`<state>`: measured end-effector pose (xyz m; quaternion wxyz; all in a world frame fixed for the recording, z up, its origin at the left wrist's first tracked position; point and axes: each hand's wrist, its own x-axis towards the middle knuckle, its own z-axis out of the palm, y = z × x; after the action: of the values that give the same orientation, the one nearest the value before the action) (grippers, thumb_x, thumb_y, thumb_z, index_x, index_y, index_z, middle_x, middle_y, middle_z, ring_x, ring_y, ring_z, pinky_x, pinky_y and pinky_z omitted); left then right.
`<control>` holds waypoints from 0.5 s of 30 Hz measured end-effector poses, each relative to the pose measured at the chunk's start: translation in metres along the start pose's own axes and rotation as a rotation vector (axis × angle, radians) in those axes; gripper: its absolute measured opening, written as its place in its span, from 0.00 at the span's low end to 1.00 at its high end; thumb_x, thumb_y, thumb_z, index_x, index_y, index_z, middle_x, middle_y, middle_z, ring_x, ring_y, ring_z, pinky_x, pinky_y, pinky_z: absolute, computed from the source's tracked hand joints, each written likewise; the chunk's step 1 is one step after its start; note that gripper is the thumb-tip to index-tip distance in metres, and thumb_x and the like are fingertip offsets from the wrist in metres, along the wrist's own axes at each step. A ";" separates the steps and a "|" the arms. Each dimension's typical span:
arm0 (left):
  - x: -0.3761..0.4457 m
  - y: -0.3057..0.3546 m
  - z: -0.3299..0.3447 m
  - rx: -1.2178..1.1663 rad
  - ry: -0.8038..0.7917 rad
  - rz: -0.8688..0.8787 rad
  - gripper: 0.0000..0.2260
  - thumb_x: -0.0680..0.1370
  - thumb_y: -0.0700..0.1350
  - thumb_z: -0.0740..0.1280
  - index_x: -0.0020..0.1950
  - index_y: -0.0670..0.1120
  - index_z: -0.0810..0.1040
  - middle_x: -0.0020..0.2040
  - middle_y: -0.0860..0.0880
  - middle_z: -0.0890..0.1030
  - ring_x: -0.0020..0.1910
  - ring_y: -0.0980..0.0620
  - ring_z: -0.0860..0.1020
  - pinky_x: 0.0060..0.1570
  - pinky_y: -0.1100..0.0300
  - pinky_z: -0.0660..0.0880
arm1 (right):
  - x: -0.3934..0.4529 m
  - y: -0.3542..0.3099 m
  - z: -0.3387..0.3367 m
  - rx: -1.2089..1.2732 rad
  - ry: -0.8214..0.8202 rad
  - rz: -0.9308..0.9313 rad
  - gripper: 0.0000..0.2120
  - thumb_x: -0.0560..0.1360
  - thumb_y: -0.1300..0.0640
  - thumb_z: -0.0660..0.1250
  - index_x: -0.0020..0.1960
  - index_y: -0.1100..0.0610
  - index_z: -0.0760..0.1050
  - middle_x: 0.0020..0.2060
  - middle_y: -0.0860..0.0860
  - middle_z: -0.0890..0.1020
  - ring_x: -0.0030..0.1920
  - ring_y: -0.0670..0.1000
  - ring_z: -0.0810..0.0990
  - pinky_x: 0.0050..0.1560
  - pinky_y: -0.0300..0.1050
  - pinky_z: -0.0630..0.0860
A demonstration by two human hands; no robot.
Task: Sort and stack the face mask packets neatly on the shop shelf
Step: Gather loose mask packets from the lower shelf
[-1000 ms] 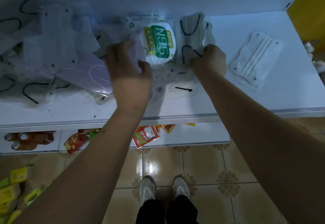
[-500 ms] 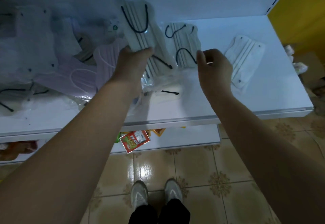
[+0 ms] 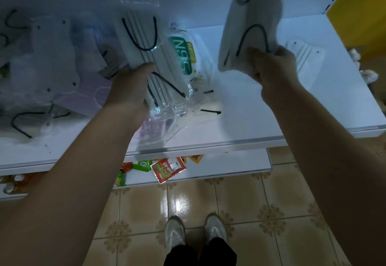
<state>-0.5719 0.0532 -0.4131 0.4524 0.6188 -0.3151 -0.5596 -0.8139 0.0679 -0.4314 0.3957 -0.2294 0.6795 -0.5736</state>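
My left hand [image 3: 131, 86] grips a clear packet of grey masks with black ear loops [image 3: 144, 42], lifted off the white shelf [image 3: 261, 123]. My right hand [image 3: 273, 67] holds a second grey mask packet [image 3: 250, 14] raised upright above the shelf. A green-labelled N95 packet [image 3: 184, 56] lies between the two hands. A white mask packet [image 3: 305, 56] rests at the shelf's right, just behind my right hand. A loose heap of more mask packets [image 3: 48, 60], some lilac, covers the shelf's left half.
A yellow wall panel [image 3: 359, 10] closes the shelf on the right. A lower shelf [image 3: 219, 167] holds red and green snack packets [image 3: 168, 168]. Below are tiled floor and my two shoes [image 3: 194, 232].
My right hand has picked up the grey packet from the shelf and raised it high. My left hand lifted its packet further, uncovering the N95 packet.
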 end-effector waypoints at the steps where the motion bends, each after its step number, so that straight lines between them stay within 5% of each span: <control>1: -0.002 -0.002 0.001 -0.053 -0.034 -0.008 0.05 0.79 0.40 0.68 0.53 0.46 0.82 0.50 0.49 0.86 0.55 0.47 0.83 0.59 0.44 0.79 | -0.009 -0.005 -0.002 0.191 -0.074 0.025 0.05 0.74 0.63 0.70 0.50 0.60 0.79 0.42 0.55 0.82 0.45 0.55 0.84 0.42 0.45 0.81; 4: -0.016 -0.001 0.006 -0.255 -0.218 -0.077 0.15 0.83 0.50 0.62 0.66 0.44 0.78 0.60 0.45 0.84 0.59 0.47 0.82 0.58 0.48 0.79 | -0.042 -0.009 0.010 0.296 -0.363 0.102 0.03 0.77 0.64 0.69 0.51 0.61 0.78 0.38 0.53 0.84 0.38 0.51 0.83 0.40 0.47 0.82; 6: -0.019 -0.001 0.006 -0.287 -0.344 -0.097 0.23 0.83 0.58 0.59 0.71 0.45 0.75 0.65 0.44 0.81 0.64 0.46 0.79 0.66 0.45 0.75 | -0.060 -0.003 0.021 0.032 -0.519 0.051 0.04 0.75 0.65 0.70 0.48 0.59 0.80 0.38 0.55 0.84 0.39 0.51 0.83 0.43 0.49 0.83; 8: -0.027 -0.001 0.005 -0.127 -0.304 -0.088 0.24 0.79 0.60 0.67 0.68 0.45 0.77 0.62 0.48 0.83 0.63 0.49 0.80 0.67 0.45 0.74 | -0.073 0.003 0.029 -0.305 -0.620 -0.050 0.07 0.72 0.64 0.74 0.49 0.57 0.80 0.40 0.58 0.84 0.38 0.50 0.81 0.43 0.46 0.81; 11: -0.029 -0.011 -0.007 0.031 -0.152 0.022 0.12 0.77 0.47 0.73 0.58 0.44 0.82 0.53 0.48 0.86 0.54 0.50 0.84 0.62 0.49 0.77 | -0.084 0.002 0.038 -0.677 -0.683 -0.166 0.15 0.70 0.53 0.77 0.54 0.53 0.78 0.44 0.48 0.83 0.40 0.44 0.80 0.38 0.34 0.74; 15: -0.041 -0.020 -0.033 -0.062 -0.144 0.049 0.09 0.75 0.37 0.72 0.56 0.39 0.83 0.52 0.42 0.86 0.53 0.43 0.85 0.56 0.52 0.80 | -0.102 0.001 0.053 -0.553 -0.531 -0.152 0.25 0.72 0.41 0.71 0.65 0.50 0.71 0.56 0.46 0.78 0.51 0.45 0.79 0.48 0.38 0.74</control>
<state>-0.5491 0.1047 -0.4159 0.4609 0.5548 -0.3443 -0.6010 -0.7120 0.1138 -0.4055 0.4374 -0.5175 0.6634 -0.3174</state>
